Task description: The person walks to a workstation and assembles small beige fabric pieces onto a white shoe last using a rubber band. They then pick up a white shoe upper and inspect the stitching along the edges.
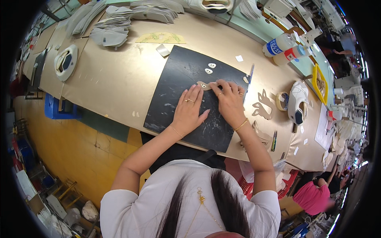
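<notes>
- My left hand [189, 104] lies nearly flat, thumb spread wide, fingertips at the left end of a small tan piece [204, 85]; they seem to steady it rather than grip it.
- My right hand [230, 101] is bunched narrower, fingertips at the piece's other end; I cannot tell whether they pinch it or only press, as my fingers hide that edge.
- The piece sits between my hands on the black board [186, 115], a white patch showing in it; the board (scuffed pale in places) probably gives me a firm, flat backing and spares the surface [107, 79] beneath.
- Two white oval pieces [210, 68] lie just beyond my fingertips, likely placed there for an easy reach.
- More tan cut pieces [263, 107] rest right of the board, apart from the work but near my right arm; a white shoe [298, 101] stands farther right, perhaps parked out of the way.
</notes>
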Demonstrator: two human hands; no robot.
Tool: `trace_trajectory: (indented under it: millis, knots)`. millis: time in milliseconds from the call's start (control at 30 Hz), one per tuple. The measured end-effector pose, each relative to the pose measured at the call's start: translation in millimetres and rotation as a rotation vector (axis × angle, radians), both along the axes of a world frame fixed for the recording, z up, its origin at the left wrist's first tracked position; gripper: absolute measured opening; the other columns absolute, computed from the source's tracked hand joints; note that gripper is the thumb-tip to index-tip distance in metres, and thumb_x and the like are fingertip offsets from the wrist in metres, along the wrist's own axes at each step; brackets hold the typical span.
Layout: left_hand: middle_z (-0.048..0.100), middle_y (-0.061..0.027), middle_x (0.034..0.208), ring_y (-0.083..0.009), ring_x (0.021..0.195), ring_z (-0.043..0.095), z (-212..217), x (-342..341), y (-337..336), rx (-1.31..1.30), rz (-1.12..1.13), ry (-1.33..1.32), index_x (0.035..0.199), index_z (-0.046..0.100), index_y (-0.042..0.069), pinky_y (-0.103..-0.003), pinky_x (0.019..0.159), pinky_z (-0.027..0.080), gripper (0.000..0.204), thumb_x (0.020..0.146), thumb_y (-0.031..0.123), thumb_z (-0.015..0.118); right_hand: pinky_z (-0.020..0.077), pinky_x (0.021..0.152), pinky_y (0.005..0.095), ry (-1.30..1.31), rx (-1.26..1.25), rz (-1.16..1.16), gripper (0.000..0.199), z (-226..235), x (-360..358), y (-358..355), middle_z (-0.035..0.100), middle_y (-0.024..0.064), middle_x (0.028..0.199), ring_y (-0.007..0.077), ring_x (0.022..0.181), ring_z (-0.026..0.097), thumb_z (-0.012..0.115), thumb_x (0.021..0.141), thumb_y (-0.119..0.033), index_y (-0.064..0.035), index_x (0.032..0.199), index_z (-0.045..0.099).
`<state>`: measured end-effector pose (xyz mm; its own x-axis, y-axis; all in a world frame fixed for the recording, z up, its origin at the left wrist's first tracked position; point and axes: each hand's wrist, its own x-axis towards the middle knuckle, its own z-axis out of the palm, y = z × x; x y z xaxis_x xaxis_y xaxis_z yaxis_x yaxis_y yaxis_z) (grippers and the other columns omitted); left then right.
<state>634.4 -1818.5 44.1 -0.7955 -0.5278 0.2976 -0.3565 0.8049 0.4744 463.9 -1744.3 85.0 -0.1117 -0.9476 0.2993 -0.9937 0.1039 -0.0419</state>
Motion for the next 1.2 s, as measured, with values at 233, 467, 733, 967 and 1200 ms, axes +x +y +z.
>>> trace_trajectory:
  millis: [233,467,733,967,1200]
  knots:
    - [0.049,-0.0167,0.140,-0.0314,0.133,0.043,8.5,-4.5,-18.5,-0.072,-0.090,-0.081,0.132,0.052,-0.005,-0.045,0.109,0.036,0.067,0.080,0.031,0.074,0.0313,0.090,0.0429,0.025,-0.001,-0.005,0.038,-14.4,8.3,0.9,0.058,-0.0038,0.120,0.0165,0.112,0.051,0.058,0.084,-0.013,-0.0183,0.121,0.067]
    - [0.056,-0.0165,0.130,-0.0324,0.125,0.049,10.6,-13.2,-29.3,-0.148,-0.149,-0.031,0.122,0.059,-0.005,-0.047,0.111,0.035,0.057,0.076,0.027,0.073,0.0330,0.091,0.0434,0.020,0.024,0.033,0.035,-13.1,8.3,-5.2,0.059,-0.0024,0.120,0.0175,0.113,0.051,0.060,0.083,-0.011,-0.0155,0.117,0.067]
    - [0.047,-0.0163,0.145,-0.0310,0.137,0.043,2.1,-2.2,-37.9,-0.083,-0.178,-0.018,0.136,0.051,-0.002,-0.049,0.115,0.032,0.057,0.087,0.023,0.066,0.0504,0.078,0.0344,-0.652,0.019,-0.228,0.029,9.3,-49.5,4.6,0.062,0.0088,0.108,0.0251,0.089,0.063,0.064,0.091,-0.013,-0.0053,0.119,0.066]
    - [0.047,-0.0161,0.145,-0.0306,0.138,0.042,-0.1,-17.4,-29.5,-0.084,-0.193,-0.054,0.138,0.049,-0.001,-0.047,0.116,0.031,0.057,0.089,0.025,0.065,0.0515,0.080,0.0384,-0.642,0.125,-0.218,0.039,-4.6,-41.9,-3.8,0.059,0.0113,0.100,0.0304,0.089,0.062,0.082,0.076,-0.028,-0.0036,0.102,0.066]
    - [0.051,-0.0172,0.141,-0.0308,0.135,0.045,-0.7,-11.6,-22.7,-0.106,-0.177,-0.018,0.132,0.054,-0.003,-0.045,0.114,0.033,0.053,0.087,0.023,0.066,0.0493,0.076,0.0419,-0.745,0.248,-0.035,0.032,15.8,-35.0,1.1,0.061,0.0124,0.087,0.0329,0.084,0.061,0.082,0.074,-0.021,-0.0023,0.091,0.061]
